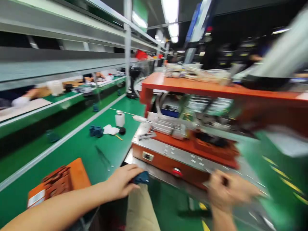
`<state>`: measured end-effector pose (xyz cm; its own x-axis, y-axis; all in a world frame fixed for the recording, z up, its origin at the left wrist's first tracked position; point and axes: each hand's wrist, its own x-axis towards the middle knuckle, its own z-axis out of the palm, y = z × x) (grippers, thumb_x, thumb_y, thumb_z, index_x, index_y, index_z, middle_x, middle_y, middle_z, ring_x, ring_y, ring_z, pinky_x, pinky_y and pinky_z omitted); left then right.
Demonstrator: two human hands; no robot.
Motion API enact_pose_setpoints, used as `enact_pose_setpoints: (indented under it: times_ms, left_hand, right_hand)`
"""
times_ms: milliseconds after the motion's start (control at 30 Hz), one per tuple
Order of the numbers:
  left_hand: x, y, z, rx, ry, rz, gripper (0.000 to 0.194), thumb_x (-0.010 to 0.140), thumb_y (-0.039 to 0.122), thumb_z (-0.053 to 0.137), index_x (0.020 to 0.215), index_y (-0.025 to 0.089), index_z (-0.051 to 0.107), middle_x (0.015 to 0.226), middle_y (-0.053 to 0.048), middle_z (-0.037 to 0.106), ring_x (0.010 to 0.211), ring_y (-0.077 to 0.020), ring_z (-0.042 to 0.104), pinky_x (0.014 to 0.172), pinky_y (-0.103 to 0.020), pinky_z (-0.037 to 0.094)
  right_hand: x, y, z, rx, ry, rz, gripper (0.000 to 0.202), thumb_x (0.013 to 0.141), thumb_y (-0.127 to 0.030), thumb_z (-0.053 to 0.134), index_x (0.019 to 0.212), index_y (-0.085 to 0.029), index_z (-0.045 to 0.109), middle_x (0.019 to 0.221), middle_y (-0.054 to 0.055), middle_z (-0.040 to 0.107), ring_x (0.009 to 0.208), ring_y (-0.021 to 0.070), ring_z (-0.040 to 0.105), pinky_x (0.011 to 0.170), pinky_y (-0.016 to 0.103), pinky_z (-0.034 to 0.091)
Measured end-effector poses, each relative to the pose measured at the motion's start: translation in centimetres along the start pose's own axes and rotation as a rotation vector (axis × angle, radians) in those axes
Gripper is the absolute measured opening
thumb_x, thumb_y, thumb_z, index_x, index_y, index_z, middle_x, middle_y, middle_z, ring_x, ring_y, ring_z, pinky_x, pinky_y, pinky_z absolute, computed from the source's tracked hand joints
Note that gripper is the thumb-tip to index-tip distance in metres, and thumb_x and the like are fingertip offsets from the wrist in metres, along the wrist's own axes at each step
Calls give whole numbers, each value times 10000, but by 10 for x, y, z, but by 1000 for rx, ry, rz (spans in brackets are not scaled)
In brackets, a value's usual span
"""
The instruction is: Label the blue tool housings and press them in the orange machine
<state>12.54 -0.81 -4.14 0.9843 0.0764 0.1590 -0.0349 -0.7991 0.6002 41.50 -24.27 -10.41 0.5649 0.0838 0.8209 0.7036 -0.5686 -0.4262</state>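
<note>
Grasping blue part (142,177), probably light and stiff, in left hand (124,182), just beside machine's (161,164) near edge; best pinched by sides. Cannot tell any grasp in curled, blurred right hand (227,187) near machine's right corner.

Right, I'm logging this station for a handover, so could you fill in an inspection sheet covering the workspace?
Surface: smooth green bench top.
Job's things: small dark blue plastic-looking piece; orange box-shaped machine with silver metal top.
Clutter: small white bottle, dark blue lumpy part, thin dark tool.
Hands: left hand pinches the blue piece; right hand by the machine's front edge, blurred, grip unclear.
Cables: pale curved hose or cable under the orange shelf.
Surroundings: white metal post; part of a co-worker's arm, far left.
</note>
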Motion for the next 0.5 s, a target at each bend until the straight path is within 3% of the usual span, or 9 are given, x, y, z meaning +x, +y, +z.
enact_pose_setpoints:
  times_ms: [33, 133, 233, 300, 367, 433, 500]
  left_hand:
    - [-1, -2, 0, -6, 3, -7, 460, 928, 325, 598, 1381, 265, 551, 1284, -103, 661, 1139, -252, 660, 1002, -374, 536]
    - [-3, -15, 4, 4, 29, -10, 455, 937, 306, 578, 1391, 309, 557, 1370, -75, 642, 1213, -260, 649, 1043, -390, 530]
    - [-2, -25, 10, 26, 78, 18, 467, 913, 364, 624, 1376, 332, 569, 1345, -55, 679, 1201, -276, 672, 1029, -398, 548]
    - [5, -20, 8, 38, 112, 32, 457, 891, 394, 657, 1338, 329, 585, 1284, -39, 718, 1145, -273, 705, 985, -376, 576]
    - [22, -5, 1, 45, 127, 51, 447, 878, 419, 677, 1304, 311, 597, 1247, -33, 736, 1108, -266, 722, 952, -351, 592]
    - [49, 19, -11, 50, 125, 75, 432, 891, 435, 666, 1291, 286, 601, 1243, -41, 734, 1111, -258, 718, 955, -342, 588]
    - [83, 47, -22, 48, 127, 110, 420, 912, 440, 642, 1287, 254, 604, 1258, -63, 719, 1136, -257, 700, 977, -358, 574]
  right_hand:
    - [-1, 6, -15, -59, 108, -28, 275, 933, -353, 541, 672, -266, 550, 737, 75, 595, 758, 303, 588, 813, 585, 452]
    - [10, 5, -41, -84, -65, -115, 179, 924, -289, 537, 754, -257, 581, 770, 57, 637, 809, 280, 592, 796, 488, 448]
    - [53, 0, -50, -30, -112, -131, 120, 946, -284, 539, 895, -248, 641, 920, 63, 669, 941, 264, 601, 884, 457, 451]
    - [92, 3, -50, 15, -181, -160, 164, 932, -300, 576, 1061, -244, 661, 1091, 85, 665, 1082, 277, 578, 976, 467, 432]
    - [131, 11, -45, 45, -407, -197, 284, 866, -293, 657, 1141, -223, 653, 1189, 100, 651, 1144, 291, 559, 1017, 467, 426]
    - [161, 21, -34, 50, -686, -191, 309, 792, -236, 712, 1096, -206, 667, 1176, 96, 665, 1142, 292, 567, 1018, 452, 437]
    - [181, 29, -20, 46, -851, -173, 272, 734, -196, 746, 998, -202, 684, 1089, 78, 695, 1090, 285, 596, 973, 430, 469]
